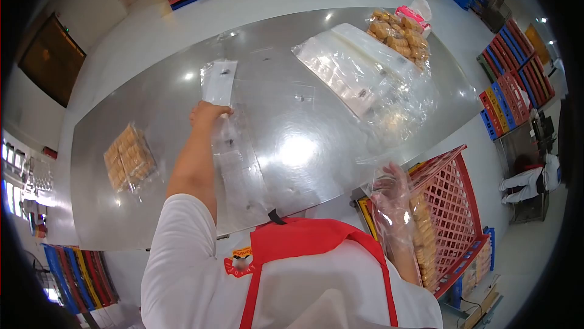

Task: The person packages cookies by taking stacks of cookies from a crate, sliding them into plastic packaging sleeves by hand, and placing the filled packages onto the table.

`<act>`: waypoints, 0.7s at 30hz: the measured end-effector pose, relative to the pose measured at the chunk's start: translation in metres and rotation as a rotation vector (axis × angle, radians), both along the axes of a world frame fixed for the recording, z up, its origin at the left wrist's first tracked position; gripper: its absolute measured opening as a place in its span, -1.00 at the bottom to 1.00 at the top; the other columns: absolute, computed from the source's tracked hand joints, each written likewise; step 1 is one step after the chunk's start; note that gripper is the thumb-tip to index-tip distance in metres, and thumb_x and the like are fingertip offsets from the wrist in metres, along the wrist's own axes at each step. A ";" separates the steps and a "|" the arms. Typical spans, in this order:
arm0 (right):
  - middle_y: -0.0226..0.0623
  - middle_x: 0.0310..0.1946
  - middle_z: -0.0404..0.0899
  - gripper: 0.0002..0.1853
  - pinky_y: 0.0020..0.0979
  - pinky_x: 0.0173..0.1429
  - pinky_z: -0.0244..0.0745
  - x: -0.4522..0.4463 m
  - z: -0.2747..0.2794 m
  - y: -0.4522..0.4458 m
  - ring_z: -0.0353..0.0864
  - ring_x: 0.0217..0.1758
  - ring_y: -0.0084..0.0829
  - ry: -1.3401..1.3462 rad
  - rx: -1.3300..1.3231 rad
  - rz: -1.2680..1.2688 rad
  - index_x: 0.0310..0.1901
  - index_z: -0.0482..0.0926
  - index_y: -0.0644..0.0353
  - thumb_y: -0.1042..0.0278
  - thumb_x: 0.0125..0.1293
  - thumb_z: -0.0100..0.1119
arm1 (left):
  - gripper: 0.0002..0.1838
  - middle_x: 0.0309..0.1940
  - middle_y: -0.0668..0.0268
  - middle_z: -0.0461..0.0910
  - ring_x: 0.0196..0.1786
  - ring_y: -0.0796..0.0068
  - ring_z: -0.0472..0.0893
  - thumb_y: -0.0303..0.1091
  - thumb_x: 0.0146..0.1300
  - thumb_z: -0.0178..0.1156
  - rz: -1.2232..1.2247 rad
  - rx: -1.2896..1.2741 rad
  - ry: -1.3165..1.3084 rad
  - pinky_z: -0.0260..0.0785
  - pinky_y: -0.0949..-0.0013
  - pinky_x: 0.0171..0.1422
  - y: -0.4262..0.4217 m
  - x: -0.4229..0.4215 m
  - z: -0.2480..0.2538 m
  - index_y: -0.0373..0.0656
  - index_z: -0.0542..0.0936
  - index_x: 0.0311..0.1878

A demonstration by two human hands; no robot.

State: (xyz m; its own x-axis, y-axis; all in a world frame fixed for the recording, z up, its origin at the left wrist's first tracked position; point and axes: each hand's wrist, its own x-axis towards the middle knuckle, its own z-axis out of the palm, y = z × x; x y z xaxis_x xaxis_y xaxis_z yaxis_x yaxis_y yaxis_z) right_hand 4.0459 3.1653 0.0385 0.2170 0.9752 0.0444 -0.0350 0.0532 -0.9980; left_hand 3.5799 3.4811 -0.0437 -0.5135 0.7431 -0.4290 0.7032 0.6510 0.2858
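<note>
My left hand (pixel 208 114) is closed at the edge of a clear plastic bag (pixel 219 83) lying on the steel table; its fingertips are partly hidden. More clear plastic (pixel 240 162) lies flat just below that hand. At the right, my right hand (pixel 392 198) shows through a clear bag (pixel 380 207) that covers it, with its fingers stretched out. Beside it, a row of golden-brown bread pieces (pixel 424 238) lies along a red plastic crate (pixel 453 207). A packed bag of square bread pieces (pixel 129 159) rests on the table's left side.
A pile of clear bags (pixel 359 67) lies at the table's (pixel 286 189) far right, next to a filled bag of rolls (pixel 398 37) and a pink-and-white packet (pixel 413 14). Stacked crates (pixel 511 98) stand beyond, near another person (pixel 532 180).
</note>
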 end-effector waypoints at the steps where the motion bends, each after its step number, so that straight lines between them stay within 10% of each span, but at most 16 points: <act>1: -0.25 0.25 0.31 -0.09 -0.42 0.05 0.54 0.000 -0.003 0.001 0.45 0.05 -0.46 0.006 0.006 -0.005 0.45 0.24 0.17 0.26 0.09 0.55 | 0.26 0.36 -0.03 0.30 0.42 -0.13 0.27 0.17 -0.34 0.60 0.012 -0.006 -0.005 0.25 -0.04 0.42 -0.001 0.003 0.006 -0.16 0.22 0.46; 21: -0.25 0.21 0.37 -0.16 -0.45 0.00 0.53 -0.010 -0.022 0.023 0.47 0.01 -0.46 -0.096 0.014 0.096 0.41 0.29 0.24 0.10 0.19 0.49 | 0.25 0.31 -0.07 0.41 0.29 0.08 0.51 0.01 -0.27 0.68 0.219 0.083 -0.137 0.51 0.12 0.23 -0.017 0.016 0.014 -0.33 0.17 0.43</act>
